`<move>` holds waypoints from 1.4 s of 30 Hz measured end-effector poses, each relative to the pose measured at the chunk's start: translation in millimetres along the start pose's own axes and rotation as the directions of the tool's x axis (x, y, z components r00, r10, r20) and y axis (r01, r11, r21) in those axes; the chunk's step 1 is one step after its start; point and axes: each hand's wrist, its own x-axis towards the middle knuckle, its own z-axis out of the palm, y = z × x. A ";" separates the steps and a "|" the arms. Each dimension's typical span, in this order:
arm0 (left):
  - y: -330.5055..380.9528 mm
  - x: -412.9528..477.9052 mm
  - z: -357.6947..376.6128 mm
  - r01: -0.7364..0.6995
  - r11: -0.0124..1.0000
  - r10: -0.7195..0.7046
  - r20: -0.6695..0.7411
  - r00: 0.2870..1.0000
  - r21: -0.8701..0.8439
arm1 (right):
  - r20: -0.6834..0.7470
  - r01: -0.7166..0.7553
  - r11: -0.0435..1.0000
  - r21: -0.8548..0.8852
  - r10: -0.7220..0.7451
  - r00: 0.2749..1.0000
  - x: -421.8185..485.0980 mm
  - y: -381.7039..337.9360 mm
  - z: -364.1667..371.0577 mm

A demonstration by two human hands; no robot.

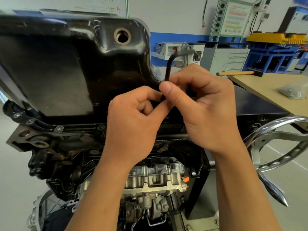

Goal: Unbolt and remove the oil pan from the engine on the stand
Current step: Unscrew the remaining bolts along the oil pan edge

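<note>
A glossy black oil pan (63,69) sits on top of the upside-down engine (70,155), its open drain hole (122,36) facing me. Several bolts (58,128) line the pan's flange along the near edge. A black L-shaped hex key (168,67) stands upright at the pan's right near corner, its short arm pointing right. My left hand (133,124) pinches the key's lower shaft with curled fingers. My right hand (203,105) grips the same shaft, thumb against it. The key's tip and the bolt under it are hidden by my fingers.
A chrome handwheel (281,144) of the engine stand juts out at the right. Behind it a tan workbench (270,90) holds a wooden-handled tool (235,73) and a bag of small parts (293,91). Grey and blue cabinets stand along the far wall.
</note>
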 end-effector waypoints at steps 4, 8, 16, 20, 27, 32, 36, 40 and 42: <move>1.4 -1.1 -7.3 -0.014 1.000 0.017 0.149 0.989 -0.019 | 0.087 -0.009 0.999 -0.038 0.012 0.996 -0.7 1.0 -4.4; 2.8 0.1 -5.9 -0.029 1.000 0.029 0.048 0.998 0.002 | 0.032 -0.012 1.000 0.002 0.012 0.999 -0.9 -0.9 -0.4; 0.6 -0.5 -0.4 -0.004 1.000 0.004 0.058 0.998 -0.009 | 0.019 -0.021 0.999 0.030 0.020 1.000 -1.3 -1.0 1.8; 1.2 -1.7 -6.3 -0.022 1.000 0.022 0.151 0.988 -0.002 | 0.099 -0.026 0.999 -0.020 0.028 0.995 -0.9 -0.5 -2.6; 1.6 0.0 -0.9 -0.024 1.000 0.024 -0.020 1.000 0.010 | -0.056 -0.008 0.998 0.054 0.011 0.998 -1.0 -0.8 4.8; 1.4 -0.3 -3.6 -0.003 0.999 0.006 0.082 0.997 -0.042 | 0.020 -0.001 1.000 -0.003 0.001 1.000 -0.4 2.2 -0.2; 2.2 -1.1 -4.2 -0.040 0.999 0.040 0.107 0.993 -0.005 | 0.083 -0.010 1.000 -0.007 0.011 0.996 -0.5 1.7 -3.2; 2.4 0.3 -2.4 -0.029 1.000 0.029 -0.010 1.000 -0.008 | -0.001 0.003 0.999 0.045 -0.003 1.000 0.0 0.1 1.7; 0.1 0.9 -1.1 -0.021 1.000 0.021 -0.041 0.999 -0.006 | -0.037 0.011 0.997 0.071 -0.008 0.999 -0.2 -0.2 2.7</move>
